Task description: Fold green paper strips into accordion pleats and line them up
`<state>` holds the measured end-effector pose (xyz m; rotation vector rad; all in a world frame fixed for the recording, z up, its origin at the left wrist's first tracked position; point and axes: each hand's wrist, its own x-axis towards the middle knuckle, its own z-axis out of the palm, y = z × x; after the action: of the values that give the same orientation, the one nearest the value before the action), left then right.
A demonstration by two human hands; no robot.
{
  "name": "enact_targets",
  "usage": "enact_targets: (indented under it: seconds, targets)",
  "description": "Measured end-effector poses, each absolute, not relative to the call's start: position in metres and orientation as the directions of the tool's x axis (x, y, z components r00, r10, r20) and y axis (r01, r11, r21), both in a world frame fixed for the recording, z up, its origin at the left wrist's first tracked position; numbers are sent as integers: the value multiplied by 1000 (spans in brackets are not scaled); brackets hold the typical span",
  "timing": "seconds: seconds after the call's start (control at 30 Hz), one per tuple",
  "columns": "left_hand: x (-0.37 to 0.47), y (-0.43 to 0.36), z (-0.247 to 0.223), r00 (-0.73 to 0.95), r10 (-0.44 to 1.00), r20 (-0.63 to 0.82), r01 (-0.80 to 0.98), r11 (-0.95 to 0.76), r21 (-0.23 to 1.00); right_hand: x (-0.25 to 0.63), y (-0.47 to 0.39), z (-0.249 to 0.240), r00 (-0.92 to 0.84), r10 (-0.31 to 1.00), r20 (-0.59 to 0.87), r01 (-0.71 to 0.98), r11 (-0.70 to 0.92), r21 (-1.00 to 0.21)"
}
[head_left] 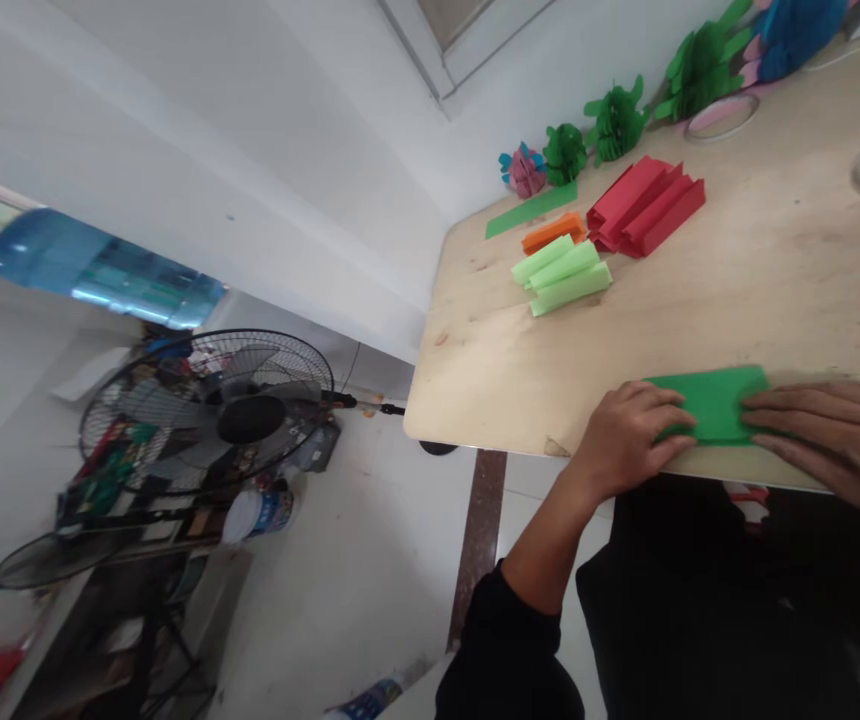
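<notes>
Green sheet (711,403) pressed flat on counter (775,270) under both hands, left (629,435), right (839,440); grip loose, fingers flat; pleating barely begun beside finished fans (614,120).

The person wore a black long-sleeved top, its left sleeve (509,650) pushed up so the forearm was bare. Dark clothing covered the lap. Both hands, left (629,435) and right (835,435), were bare: no gloves, rings or watch showed.
</notes>
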<state>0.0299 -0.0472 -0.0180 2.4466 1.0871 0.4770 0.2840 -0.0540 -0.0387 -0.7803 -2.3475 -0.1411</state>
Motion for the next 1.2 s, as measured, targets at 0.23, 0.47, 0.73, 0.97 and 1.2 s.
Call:
enact_targets:
  seconds: [0.23, 0.47, 0.73, 0.97, 1.2]
  targets:
    - [29, -46, -19, 611, 772, 172, 594, -592, 545, 284, -51, -38, -603, 486, 633, 553, 826, -107]
    - [32, -46, -20, 570, 802, 177, 599, -553, 579, 280, -46, -36, -606, 455, 653, 579, 815, -31]
    - [39, -56, -26, 432, 873, 226, 634, -472, 612, 273, -50, -28, -561, 511, 651, 647, 761, -39]
    - [45, -73, -31, 365, 889, 276, 651, -456, 607, 279, -63, -35, -550, 561, 619, 631, 765, -132]
    - [46, -79, -27, 339, 906, 253, 661, -420, 621, 283, -63, -38, -570, 533, 626, 602, 789, -123]
